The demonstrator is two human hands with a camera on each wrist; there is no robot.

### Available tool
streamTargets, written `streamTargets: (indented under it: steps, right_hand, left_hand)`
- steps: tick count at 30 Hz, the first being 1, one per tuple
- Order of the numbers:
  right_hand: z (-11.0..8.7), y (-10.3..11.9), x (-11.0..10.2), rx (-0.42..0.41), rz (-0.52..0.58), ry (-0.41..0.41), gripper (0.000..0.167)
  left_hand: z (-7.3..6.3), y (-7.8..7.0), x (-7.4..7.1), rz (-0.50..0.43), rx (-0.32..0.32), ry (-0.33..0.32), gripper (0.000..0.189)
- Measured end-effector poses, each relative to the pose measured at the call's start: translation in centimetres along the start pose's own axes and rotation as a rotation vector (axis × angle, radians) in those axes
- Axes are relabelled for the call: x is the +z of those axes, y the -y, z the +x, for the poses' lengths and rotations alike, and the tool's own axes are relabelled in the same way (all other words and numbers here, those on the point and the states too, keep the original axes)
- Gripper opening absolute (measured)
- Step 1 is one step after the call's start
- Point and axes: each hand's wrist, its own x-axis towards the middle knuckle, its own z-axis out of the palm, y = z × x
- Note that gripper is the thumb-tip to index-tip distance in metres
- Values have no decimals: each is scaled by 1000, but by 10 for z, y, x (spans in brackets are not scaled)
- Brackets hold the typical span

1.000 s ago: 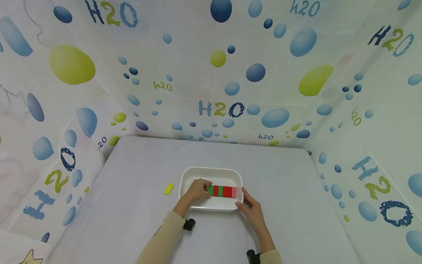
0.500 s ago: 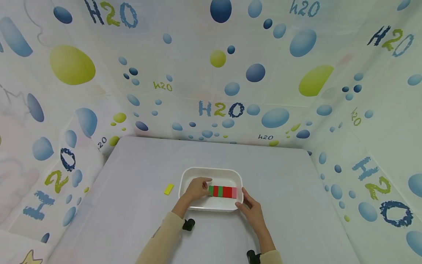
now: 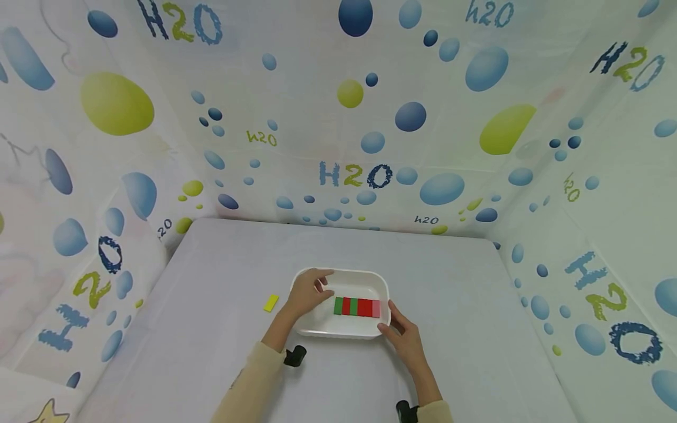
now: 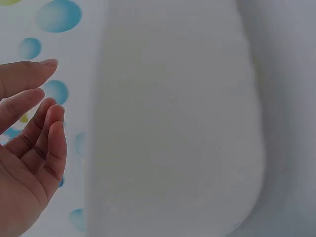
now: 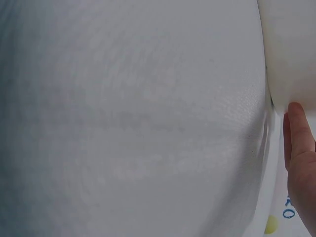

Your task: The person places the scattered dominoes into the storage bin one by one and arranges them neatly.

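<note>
Since the earlier head frames, the left hand (image 3: 307,292) has lifted off the green end of the row of blocks (image 3: 357,306) and drawn back toward the left part of the white tray (image 3: 338,275); the row itself lies where it lay.

Left hand: it is over the tray's left side, apart from the blocks, with the fingers loosely extended and holding nothing. The left wrist view confirms this: the fingers (image 4: 37,126) lie side by side, slightly bent, with no object between them, and the blurred white tray wall (image 4: 177,138) fills the space beside them.

Right hand (image 3: 404,338): it rests on the table at the tray's near right corner, fingers mostly straight, with the fingertips against the tray's outer rim. In the right wrist view one fingertip (image 5: 296,123) touches the underside edge of the tray (image 5: 291,49). It grips nothing.

Row of blocks: it lies flat inside the tray, across the middle and reaching the right wall, in the order green, red, green, red, pink from left to right, each block touching the next.

Tray: it sits on the white table (image 3: 222,276), near the front centre.

Yellow block (image 3: 271,302): it lies alone on the table, just left of the tray and close to the left wrist.

Surroundings: a curtain printed with blue and green bubbles (image 3: 370,117) encloses the table on three sides.
</note>
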Motion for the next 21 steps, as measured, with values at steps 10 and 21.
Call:
streamTargets:
  steps: [10,21]
  right_hand:
    - [-1,5,-1,12,1,13,67]
    - [0,0,-1,15,7,14,68]
  left_hand:
    - [-2,5,-59,-42,6,-193,51]
    - [-19,53,-90,-23,-178,-194,60]
